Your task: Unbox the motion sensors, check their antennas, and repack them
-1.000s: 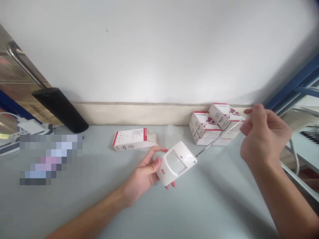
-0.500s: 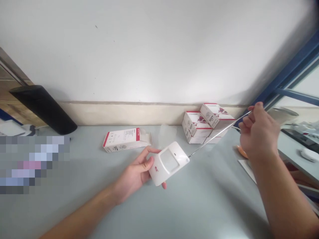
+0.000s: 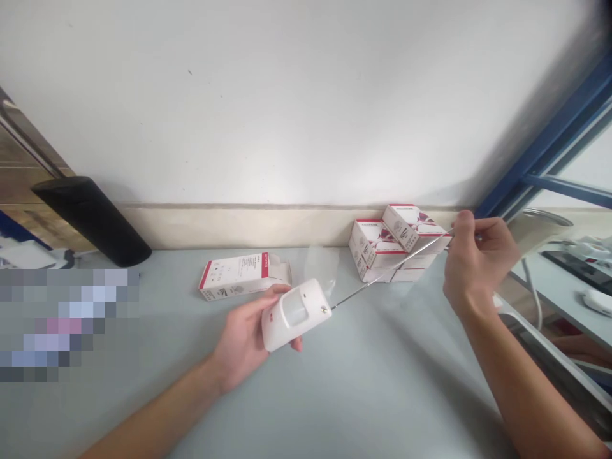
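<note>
My left hand (image 3: pixel 248 335) is closed around the lower part of a white motion detector (image 3: pixel 296 312), which is tilted above the table. The detector has a pale sensor window on its front and a small red mark. From its upper right end a thin metal telescopic antenna (image 3: pixel 377 279) runs out, drawn long. My right hand (image 3: pixel 478 261) pinches the far tip of the antenna between thumb and finger. Behind the detector lies an opened white and red box (image 3: pixel 239 274), its flap turned out to the right.
Several white and red boxes (image 3: pixel 396 245) are stacked against the wall. A clear plastic bag (image 3: pixel 321 266) lies beside the opened box. At the left leans a black padded object (image 3: pixel 93 220). A blue frame (image 3: pixel 540 134) rises at the right, near a white cable (image 3: pixel 531 293).
Both hands have shifted left, and the detector has turned so its antenna end shows more. The right hand has come lower, still on the antenna tip.
</note>
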`<control>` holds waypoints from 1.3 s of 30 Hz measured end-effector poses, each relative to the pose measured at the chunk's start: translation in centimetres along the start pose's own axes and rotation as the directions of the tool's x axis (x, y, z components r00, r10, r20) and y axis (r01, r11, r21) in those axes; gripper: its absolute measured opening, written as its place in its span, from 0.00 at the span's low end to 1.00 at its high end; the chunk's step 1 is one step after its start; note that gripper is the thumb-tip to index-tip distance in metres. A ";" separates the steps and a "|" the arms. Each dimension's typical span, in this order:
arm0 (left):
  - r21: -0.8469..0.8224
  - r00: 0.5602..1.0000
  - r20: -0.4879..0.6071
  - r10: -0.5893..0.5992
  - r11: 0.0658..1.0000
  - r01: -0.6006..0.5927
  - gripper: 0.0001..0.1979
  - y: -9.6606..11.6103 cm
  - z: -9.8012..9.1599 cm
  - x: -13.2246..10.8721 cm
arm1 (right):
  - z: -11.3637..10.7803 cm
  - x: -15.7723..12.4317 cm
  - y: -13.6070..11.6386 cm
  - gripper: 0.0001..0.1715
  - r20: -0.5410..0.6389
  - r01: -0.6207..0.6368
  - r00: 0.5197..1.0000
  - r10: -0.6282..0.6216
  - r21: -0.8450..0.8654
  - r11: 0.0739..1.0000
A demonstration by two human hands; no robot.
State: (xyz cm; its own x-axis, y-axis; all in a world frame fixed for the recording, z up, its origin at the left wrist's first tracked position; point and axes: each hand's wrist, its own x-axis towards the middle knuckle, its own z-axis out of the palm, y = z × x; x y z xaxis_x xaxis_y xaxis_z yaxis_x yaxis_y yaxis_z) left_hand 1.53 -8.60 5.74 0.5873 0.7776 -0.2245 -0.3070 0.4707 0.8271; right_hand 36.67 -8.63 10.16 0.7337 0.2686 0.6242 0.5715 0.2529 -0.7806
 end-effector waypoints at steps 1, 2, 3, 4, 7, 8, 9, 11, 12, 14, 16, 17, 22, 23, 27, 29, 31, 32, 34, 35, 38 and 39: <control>-0.006 1.000 -0.001 -0.006 1.000 0.006 0.12 0.0 0.1 0.0 | 0.1 -0.2 -0.1 0.18 -0.051 0.027 0.998 -0.027 0.002 1.000; -0.013 1.000 -0.005 -0.015 1.000 0.015 0.12 0.0 0.1 0.0 | 0.2 -0.3 -0.3 0.18 -0.087 0.056 0.995 -0.056 -0.001 0.998; -0.022 1.000 -0.015 -0.022 1.000 0.022 0.12 0.0 0.1 0.0 | 0.2 -0.5 -0.5 0.17 -0.106 0.083 0.991 -0.084 -0.009 0.997; -0.032 0.999 -0.030 -0.029 0.999 0.028 0.13 0.0 0.1 0.0 | 0.3 -0.8 -0.8 0.16 -0.108 0.098 0.989 -0.099 -0.013 0.995; -0.085 0.995 -0.096 -0.030 0.996 0.021 0.11 0.0 -0.2 0.2 | 0.5 -1.7 -1.4 0.16 -0.114 0.110 0.987 -0.111 -0.012 0.994; -0.113 0.992 -0.126 -0.018 0.994 0.004 0.10 0.0 -0.4 0.3 | 0.6 -2.1 -1.4 0.17 -0.110 0.109 0.988 -0.109 -0.009 0.994; -0.144 0.988 -0.157 -0.004 0.989 -0.019 0.08 0.0 -0.5 0.4 | 0.7 -2.5 -1.5 0.18 -0.101 0.109 0.989 -0.108 0.005 0.994; -0.194 0.979 -0.201 0.020 0.979 -0.060 0.05 0.0 -0.6 0.7 | 0.9 -3.7 -1.5 0.20 -0.013 0.107 0.994 -0.107 0.086 0.991; -0.210 0.976 -0.214 0.026 0.975 -0.072 0.04 0.0 -0.7 0.8 | 1.0 -4.4 -1.5 0.21 0.059 0.098 0.992 -0.107 0.144 0.985; -0.222 0.974 -0.226 0.024 0.972 -0.075 0.04 0.0 -0.6 0.9 | 1.0 -5.8 -1.7 0.22 0.226 0.056 0.967 -0.115 0.253 0.966; -0.223 0.973 -0.230 0.022 0.972 -0.075 0.04 0.0 -0.5 0.9 | 0.9 -7.0 -1.9 0.22 0.384 0.019 0.913 -0.138 0.297 0.955; -0.222 0.973 -0.230 0.024 0.972 -0.076 0.04 0.1 -0.5 0.9 | 0.9 -7.5 -2.1 0.22 0.439 0.014 0.885 -0.155 0.307 0.952; -0.187 0.976 -0.216 0.017 0.981 -0.059 0.06 -0.1 -0.3 0.6 | 0.8 -9.7 -2.8 0.20 0.735 0.037 0.612 -0.293 0.343 0.939; -0.168 0.977 -0.211 0.010 0.985 -0.047 0.07 -0.2 -0.2 0.6 | 0.8 -10.2 -3.0 0.20 0.795 0.036 0.522 -0.309 0.342 0.939; -0.005 0.976 -0.214 0.038 0.999 -0.041 0.07 -0.5 0.2 0.5 | 0.6 -12.3 -3.5 0.20 0.876 0.018 0.326 -0.356 0.371 0.929; 0.080 0.969 -0.227 0.098 0.993 -0.081 0.06 -0.6 0.3 0.5 | 0.4 -12.8 -3.7 0.19 0.869 0.023 0.316 -0.380 0.394 0.919; 0.135 0.975 -0.196 0.105 0.988 -0.079 0.07 -0.7 0.4 0.4 | 0.2 -12.7 -3.8 0.18 0.862 0.059 0.324 -0.390 0.393 0.917; 0.155 0.983 -0.162 0.082 0.986 -0.057 0.08 -0.7 0.4 0.4 | 0.1 -12.5 -3.9 0.17 0.860 0.100 0.335 -0.385 0.374 0.922; 0.184 0.995 -0.096 0.021 0.983 -0.003 0.16 -0.6 0.4 0.3 | 0.2 -12.0 -3.8 0.14 0.859 0.219 0.370 -0.355 0.290 0.932; 0.189 0.996 -0.093 0.015 0.982 0.003 0.19 -0.6 0.5 0.2 | 0.3 -11.7 -3.7 0.12 0.857 0.287 0.392 -0.334 0.231 0.930; 0.149 0.964 -0.235 0.121 0.985 -0.088 0.18 -0.2 0.7 0.1 | 0.8 -11.4 -2.8 0.14 0.858 0.441 0.427 -0.287 0.079 0.894; 0.113 0.937 -0.307 0.169 0.984 -0.140 0.16 -0.1 0.8 0.1 | 1.0 -11.4 -2.4 0.17 0.863 0.480 0.421 -0.279 0.049 0.876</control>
State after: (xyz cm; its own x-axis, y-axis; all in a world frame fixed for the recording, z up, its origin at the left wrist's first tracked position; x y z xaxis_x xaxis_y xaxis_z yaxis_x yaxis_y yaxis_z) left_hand 2.21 -8.87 6.08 0.2682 0.9357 -0.2291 -0.3000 0.3071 0.9031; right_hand 26.57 -11.36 4.97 -0.1676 0.8448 0.5082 0.8350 0.3956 -0.3824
